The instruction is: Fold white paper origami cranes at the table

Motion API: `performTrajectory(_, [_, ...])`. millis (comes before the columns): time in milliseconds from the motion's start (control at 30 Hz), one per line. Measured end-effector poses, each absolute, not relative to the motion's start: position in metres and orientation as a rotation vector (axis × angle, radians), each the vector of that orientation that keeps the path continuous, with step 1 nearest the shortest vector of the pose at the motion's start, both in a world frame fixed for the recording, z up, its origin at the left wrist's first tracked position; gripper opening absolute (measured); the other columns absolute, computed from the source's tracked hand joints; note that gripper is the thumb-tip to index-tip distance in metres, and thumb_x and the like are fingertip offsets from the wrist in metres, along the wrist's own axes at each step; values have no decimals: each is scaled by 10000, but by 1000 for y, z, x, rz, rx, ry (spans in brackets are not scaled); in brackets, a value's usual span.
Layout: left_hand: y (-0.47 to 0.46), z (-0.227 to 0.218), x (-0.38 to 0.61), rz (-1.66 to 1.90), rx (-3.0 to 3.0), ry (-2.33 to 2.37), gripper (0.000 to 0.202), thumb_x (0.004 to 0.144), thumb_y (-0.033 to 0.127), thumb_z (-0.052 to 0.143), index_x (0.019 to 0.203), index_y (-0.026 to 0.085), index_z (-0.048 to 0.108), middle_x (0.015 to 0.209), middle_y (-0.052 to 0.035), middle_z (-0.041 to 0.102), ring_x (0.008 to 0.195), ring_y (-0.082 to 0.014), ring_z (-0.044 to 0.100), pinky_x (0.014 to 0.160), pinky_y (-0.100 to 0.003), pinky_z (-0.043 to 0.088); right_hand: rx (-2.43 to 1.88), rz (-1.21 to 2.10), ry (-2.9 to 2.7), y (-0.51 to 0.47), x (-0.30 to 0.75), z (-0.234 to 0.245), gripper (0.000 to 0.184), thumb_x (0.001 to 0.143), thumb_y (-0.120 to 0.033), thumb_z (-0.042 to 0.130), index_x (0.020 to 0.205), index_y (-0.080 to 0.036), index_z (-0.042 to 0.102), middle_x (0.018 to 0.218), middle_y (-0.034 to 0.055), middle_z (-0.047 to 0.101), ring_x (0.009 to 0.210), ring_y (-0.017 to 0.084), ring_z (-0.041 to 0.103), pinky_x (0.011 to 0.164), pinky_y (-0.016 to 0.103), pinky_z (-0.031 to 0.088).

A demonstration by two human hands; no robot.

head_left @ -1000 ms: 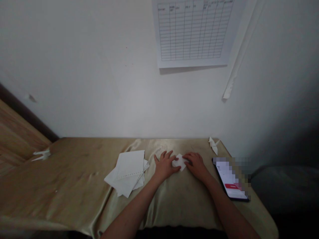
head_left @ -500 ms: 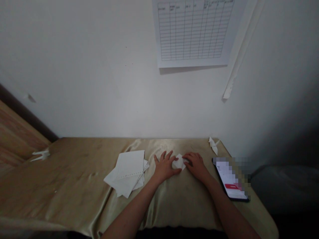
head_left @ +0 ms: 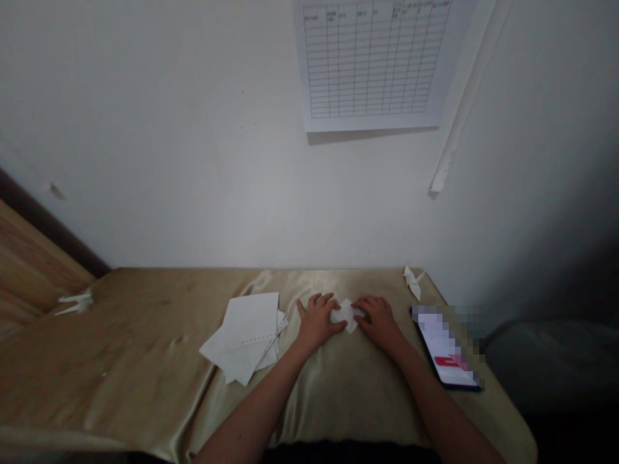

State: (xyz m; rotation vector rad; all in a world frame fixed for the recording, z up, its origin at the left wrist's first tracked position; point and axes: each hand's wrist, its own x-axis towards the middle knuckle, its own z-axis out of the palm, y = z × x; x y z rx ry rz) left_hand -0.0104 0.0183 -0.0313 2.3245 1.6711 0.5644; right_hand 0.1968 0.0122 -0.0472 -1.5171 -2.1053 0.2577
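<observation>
One folded paper [head_left: 346, 314] sits mid-surface [head_left: 338, 399], toward the far edge, with both hands on it. The left hand [head_left: 315, 323] has its grip closed on the paper's left side. The right hand [head_left: 380, 321] presses flat, grip open. It looks light, thin and quick to crease, so best held by its folded edges. Count one stack [head_left: 245, 335], one phone [head_left: 447, 353], one crane [head_left: 412, 281] at the far right corner and a second crane [head_left: 72, 303] off the left edge.

Wall [head_left: 169, 161]: plain white, a few small marks, evenly but dimly lit. Gridded chart [head_left: 370, 64]: pinned high on the wall, right of centre. Pale strip [head_left: 457, 109]: hangs slantwise beside the chart. Counter [head_left: 145, 290]: against the wall, draped in creased gold satin cloth [head_left: 348, 393]. Wooden panel [head_left: 29, 258]: far left, dark trim [head_left: 48, 222] above. Right corner in shadow.
</observation>
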Motion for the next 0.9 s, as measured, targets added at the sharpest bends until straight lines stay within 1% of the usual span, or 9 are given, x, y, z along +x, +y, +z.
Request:
performTrajectory(100, [21,-31,-10,597,2329,1671,253,812,427,710,1039,332,652,1429,18,545,1368,-322,369,1083,-782,21,-1507,254,-2091,13,197,-48,255,892,-292,568,1114,-284,693,1157,46,652,1129,225,535,1078,450,287])
performTrajectory(200, [24,-28,-8,611,2332,1676,131,864,360,662,988,320,675,1386,19,586,1344,-295,405,1095,-763,3,-1511,235,-2083,16,196,-48,226,904,-275,561,1067,-277,717,1115,49,657,1094,213,544,1038,413,327])
performTrajectory(300, [26,-24,-5,628,2341,1683,84,888,327,631,949,308,686,1376,18,596,1324,-271,429,1114,-737,-6,-1540,183,-2075,18,195,-46,201,913,-279,558,1015,-280,731,1075,49,659,1073,218,544,1010,404,341])
performTrajectory(433, [28,-20,-2,626,2347,1707,89,903,315,606,938,304,686,1382,19,591,1310,-260,447,1123,-724,5,-1602,125,-2062,21,190,-42,180,909,-286,562,962,-283,734,1023,53,657,1066,236,532,1017,426,324])
performTrajectory(567, [30,-19,-3,576,2358,1714,107,907,320,594,968,314,681,1408,19,567,1315,-264,443,1128,-719,31,-1658,119,-2019,23,187,-40,157,890,-292,588,946,-296,734,1029,52,644,1098,245,502,1016,431,316])
performTrajectory(767, [30,-19,-6,549,2340,1701,131,886,367,621,1006,332,661,1452,22,516,1336,-289,419,1107,-745,86,-1676,199,-2033,22,190,-37,162,867,-327,617,986,-311,726,1102,57,614,1133,251,472,989,418,345])
performTrajectory(900, [26,-21,-6,518,2350,1684,190,868,378,644,1050,324,629,1473,10,486,1362,-291,387,1101,-755,99,-1660,234,-2064,21,192,-36,222,831,-348,660,1044,-320,713,1133,54,599,1153,259,462,1000,433,345])
